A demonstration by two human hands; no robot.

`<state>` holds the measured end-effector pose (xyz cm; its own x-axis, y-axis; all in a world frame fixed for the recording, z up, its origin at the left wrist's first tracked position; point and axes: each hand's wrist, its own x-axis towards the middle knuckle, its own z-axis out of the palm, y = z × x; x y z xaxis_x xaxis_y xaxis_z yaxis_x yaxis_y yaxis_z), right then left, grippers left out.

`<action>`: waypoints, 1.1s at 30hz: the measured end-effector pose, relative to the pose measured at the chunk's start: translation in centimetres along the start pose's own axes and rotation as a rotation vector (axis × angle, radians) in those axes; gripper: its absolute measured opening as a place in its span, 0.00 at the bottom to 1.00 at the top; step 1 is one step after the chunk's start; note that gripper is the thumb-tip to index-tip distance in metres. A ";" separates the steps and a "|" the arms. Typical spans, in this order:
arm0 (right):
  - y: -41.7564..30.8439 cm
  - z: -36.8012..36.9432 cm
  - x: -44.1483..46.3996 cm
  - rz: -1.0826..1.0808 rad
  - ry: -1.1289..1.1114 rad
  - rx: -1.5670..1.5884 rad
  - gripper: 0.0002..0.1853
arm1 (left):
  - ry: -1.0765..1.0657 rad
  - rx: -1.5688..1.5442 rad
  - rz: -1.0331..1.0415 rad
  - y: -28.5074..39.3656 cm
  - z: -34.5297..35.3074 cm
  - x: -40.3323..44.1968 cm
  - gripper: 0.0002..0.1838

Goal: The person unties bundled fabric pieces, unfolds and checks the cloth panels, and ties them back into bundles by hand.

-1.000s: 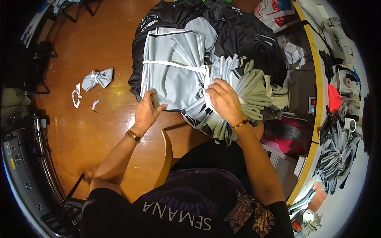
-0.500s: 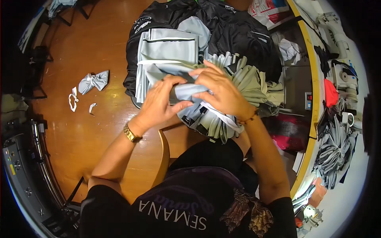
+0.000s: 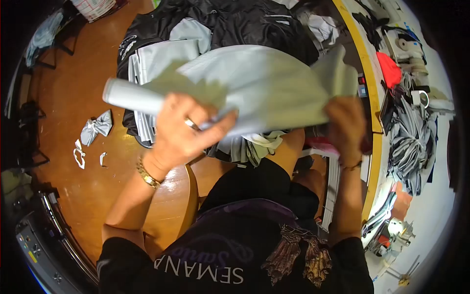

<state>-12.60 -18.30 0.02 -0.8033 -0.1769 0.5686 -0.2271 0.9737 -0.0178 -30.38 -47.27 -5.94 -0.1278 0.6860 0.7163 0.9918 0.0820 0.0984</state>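
Note:
A light grey piece of fabric is stretched out in front of me, smeared by motion at its right end. At its left, rolled-looking end, my left hand closes on the near edge, wearing a ring and a gold watch. My right hand, blurred, is closed on the right part of the same fabric. Beneath it lies a stack of folded grey fabric, partly covered. Below the stretched piece, a bunch of grey and white fabric pieces shows over my lap.
Black garments lie behind the stack. On the brown floor are a tied grey bundle and white scraps. To the right runs a yellow-edged table with a red cloth and a tied grey fabric bundle.
My hands were close together over the bunched fabric; now they are wide apart with the grey piece spread between them. My right hand moved right. The view has shifted.

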 end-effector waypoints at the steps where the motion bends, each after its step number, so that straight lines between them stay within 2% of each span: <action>1: -1.0 0.6 -2.6 0.096 -0.172 0.072 0.13 | -0.134 -0.065 -0.026 1.3 1.8 -2.0 0.17; 2: -1.4 1.8 -5.6 0.158 -0.378 0.086 0.13 | -0.286 -0.134 -0.072 2.4 3.4 -3.7 0.18; 3: -2.2 3.0 -7.5 0.195 -0.445 0.191 0.13 | -0.477 -0.325 -0.209 3.5 4.9 -5.2 0.20; 5: -3.0 4.5 -9.2 0.285 -0.515 0.348 0.11 | -0.487 -0.507 -0.288 4.0 5.3 -6.4 0.20; 8: -1.9 5.8 -9.0 0.435 -0.556 0.477 0.10 | -0.623 -0.646 -0.336 1.8 4.8 -4.9 0.17; 10: -0.4 7.3 -6.4 0.516 -0.442 0.427 0.11 | -0.469 -0.656 -0.376 -0.5 6.3 -4.4 0.13; 12: 1.6 10.1 -3.9 0.353 -0.162 0.330 0.13 | -0.335 -0.559 -0.489 -2.5 7.8 -2.5 0.13; 13: 2.3 11.1 -2.0 0.326 -0.124 0.280 0.14 | -0.256 -0.515 -0.580 -3.4 8.8 -1.5 0.14; 14: 2.9 11.7 -0.6 0.297 -0.088 0.231 0.15 | -0.255 -0.486 -0.560 -4.9 10.4 -1.5 0.14; 16: 4.4 12.8 0.0 0.403 -0.254 0.229 0.15 | -0.248 -0.423 -0.521 -7.6 13.0 -2.1 0.13; 19: 4.8 12.7 -0.3 0.499 -0.427 0.216 0.15 | -0.419 -0.415 -0.606 -8.6 13.2 -1.5 0.10; 20: 4.8 12.4 -0.6 0.524 -0.472 0.212 0.15 | -0.361 -0.434 -0.597 -8.5 13.0 -1.4 0.09; 23: 5.2 12.1 -2.5 0.246 -0.068 0.162 0.13 | -0.229 -0.428 -0.554 -6.2 10.6 -0.7 0.08; 25: 3.1 8.8 -3.4 0.478 -0.049 0.277 0.13 | -0.198 -0.351 -0.502 -2.7 6.7 -0.2 0.10; 26: 1.5 6.7 -4.1 0.597 -0.039 0.332 0.13 | -0.280 -0.445 -0.500 -0.9 5.2 -1.2 0.12; 27: 0.5 4.8 -5.4 0.535 -0.086 0.279 0.14 | -0.360 -0.538 -0.496 0.9 3.7 -2.3 0.14; 29: -1.3 1.6 -8.6 0.374 -0.166 0.249 0.14 | -0.324 -0.585 -0.187 4.1 1.9 -4.0 0.18; 30: -2.3 0.7 -10.0 0.279 -0.198 0.270 0.13 | -0.451 -0.663 -0.218 5.6 0.8 -4.8 0.18; 31: -3.9 -0.4 -10.9 0.280 -0.285 0.256 0.12 | -0.581 -0.742 -0.248 6.7 0.1 -5.3 0.19; 33: -6.2 -1.6 -12.7 0.295 -0.419 0.266 0.13 | -0.666 -0.760 -0.197 7.7 0.0 -5.8 0.17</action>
<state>-0.13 -21.82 -5.77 -0.9909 0.0025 0.1346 -0.0470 0.9305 -0.3632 -21.99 -50.59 -9.30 -0.0270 0.9906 0.1343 0.6565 -0.0837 0.7497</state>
